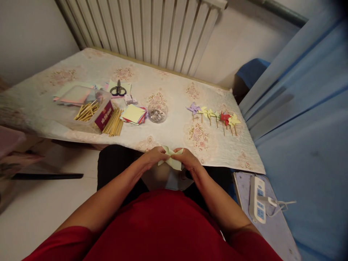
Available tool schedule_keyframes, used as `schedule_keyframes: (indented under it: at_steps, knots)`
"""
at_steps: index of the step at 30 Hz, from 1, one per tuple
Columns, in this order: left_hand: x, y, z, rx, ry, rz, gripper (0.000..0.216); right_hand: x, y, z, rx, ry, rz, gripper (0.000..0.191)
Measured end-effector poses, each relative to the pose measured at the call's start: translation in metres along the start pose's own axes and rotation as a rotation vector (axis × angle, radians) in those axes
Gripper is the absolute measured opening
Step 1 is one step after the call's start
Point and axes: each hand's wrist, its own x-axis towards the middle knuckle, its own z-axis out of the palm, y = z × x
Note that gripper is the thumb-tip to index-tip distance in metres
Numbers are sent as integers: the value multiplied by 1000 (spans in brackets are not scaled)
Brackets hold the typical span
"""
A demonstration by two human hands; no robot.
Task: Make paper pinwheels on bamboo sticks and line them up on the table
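Between my two hands, just off the table's front edge, is a pale yellow-green paper pinwheel (174,163) with its blades folded toward the middle. My left hand (157,155) pinches it from the left. From the other side my right hand (187,158) grips it, thumb pressed near the centre. Both thumbs almost meet there, and whatever lies under them is hidden. A clear round dish (158,112) of small shiny pins stands on the table beyond my hands. To its left lies a stack of coloured paper squares (133,114).
Several finished pinwheels (208,112) on sticks lie at the right on the flowered tablecloth (174,132). Wooden sticks (113,123) lie beside a plastic box (95,117) holding more. Black-handled scissors (118,90) rest on paper farther back. A power strip (257,199) sits low right, beside a blue curtain (301,145).
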Motion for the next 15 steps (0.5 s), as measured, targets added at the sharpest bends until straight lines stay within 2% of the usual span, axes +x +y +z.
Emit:
schedule_keyframes:
  at_steps: [6,15]
  knots:
    - [2,2,-3,126,-48,32,9,-3,-11,-3,-266,-28,-45,16]
    - [3,7,-3,260,-149,27,8,-4,-10,-3,-408,-56,-110,14]
